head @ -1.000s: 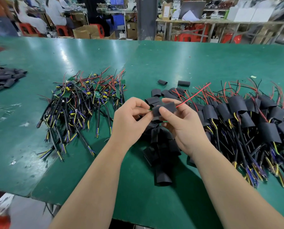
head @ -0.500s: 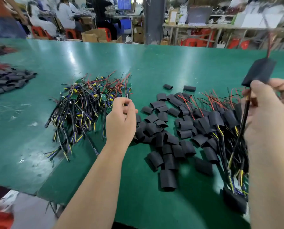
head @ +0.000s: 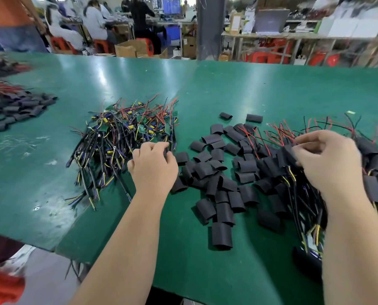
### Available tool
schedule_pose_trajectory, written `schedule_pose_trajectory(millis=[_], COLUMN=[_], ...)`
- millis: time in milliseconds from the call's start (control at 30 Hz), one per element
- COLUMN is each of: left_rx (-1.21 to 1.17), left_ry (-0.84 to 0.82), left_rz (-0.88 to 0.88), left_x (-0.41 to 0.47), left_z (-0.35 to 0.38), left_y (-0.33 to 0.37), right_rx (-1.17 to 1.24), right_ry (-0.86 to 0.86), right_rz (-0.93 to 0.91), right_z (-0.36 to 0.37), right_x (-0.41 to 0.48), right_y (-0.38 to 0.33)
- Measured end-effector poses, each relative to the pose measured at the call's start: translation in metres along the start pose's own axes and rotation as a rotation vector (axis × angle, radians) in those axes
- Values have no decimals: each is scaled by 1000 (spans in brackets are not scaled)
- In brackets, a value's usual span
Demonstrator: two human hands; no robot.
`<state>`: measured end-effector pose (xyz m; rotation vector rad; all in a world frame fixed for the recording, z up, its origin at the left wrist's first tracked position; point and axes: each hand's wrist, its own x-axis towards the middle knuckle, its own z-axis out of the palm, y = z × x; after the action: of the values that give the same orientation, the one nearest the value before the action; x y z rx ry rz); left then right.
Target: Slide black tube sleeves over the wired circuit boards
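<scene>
A tangle of bare wired circuit boards (head: 126, 137) lies left of centre on the green table (head: 227, 89). My left hand (head: 153, 166) rests at that pile's right edge, fingertips curled onto a black wire there. Loose black tube sleeves (head: 219, 179) are scattered in the middle. At the right lies a heap of sleeved boards (head: 377, 186) with red and black wires. My right hand (head: 329, 159) is low over this heap, thumb and fingers pinching one sleeved board (head: 286, 154) that touches the heap.
Another heap of black sleeves (head: 14, 108) and red wires sits at the far left. The table's front edge (head: 40, 245) runs close to my body on the left. Seated people, boxes and benches fill the background beyond the table.
My right hand pulled the sleeved board away from the left hand, lifted it to the right, then lowered it onto the right heap. My left hand moved left to the bare boards.
</scene>
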<state>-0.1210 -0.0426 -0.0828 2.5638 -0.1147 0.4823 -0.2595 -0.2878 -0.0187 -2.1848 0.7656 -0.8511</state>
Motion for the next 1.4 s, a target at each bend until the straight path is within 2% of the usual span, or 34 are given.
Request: schedule_pose_trajectory(millis=[67, 167, 300, 400, 633, 767, 867, 933, 1067, 1167, 1267, 1333, 1400], left_rx=[51, 171, 312, 302, 45, -267, -548, -628, -614, -625, -611, -601, -604], left_ry=[-69, -213, -168, -154, -269, -109, -81, -130, -344, -444, -496, -467, -418], left_rz=[-38, -63, -16, -15, -127, -100, -65, 57, 343, 433, 470, 502, 548], left_x=[4, 11, 27, 40, 61, 55, 46, 38, 20, 11, 3, -2, -9], left_z=[0, 0, -2, -3, -3, -10, -20, -30, -43, -43, -42, -39, -35], left_y=[-2, -2, 2, 2, -3, -9, -5, 2, 21, 30, 33, 36, 43], right_rx=[86, 77, -19, 1, -24, -14, 40, 190, 760, 1078, 1214, 1208, 1190], right_ry=[-86, -202, -305, -360, -385, -359, -377, -423, -615, -684, -545, -467, -458], right_rz=[25, -8, -36, -27, -55, -72, -73, -13, 223, 304, 312, 289, 274], right_z=[4, 12, 20, 26, 33, 31, 32, 34, 39, 41, 43, 45, 46], right_x=[-2, -7, -12, -17, -20, -20, -20, -22, -31, -35, -34, -33, -33], right_y=[-2, -4, -6, -10, -13, -14, -16, -19, -29, -37, -40, -40, -40])
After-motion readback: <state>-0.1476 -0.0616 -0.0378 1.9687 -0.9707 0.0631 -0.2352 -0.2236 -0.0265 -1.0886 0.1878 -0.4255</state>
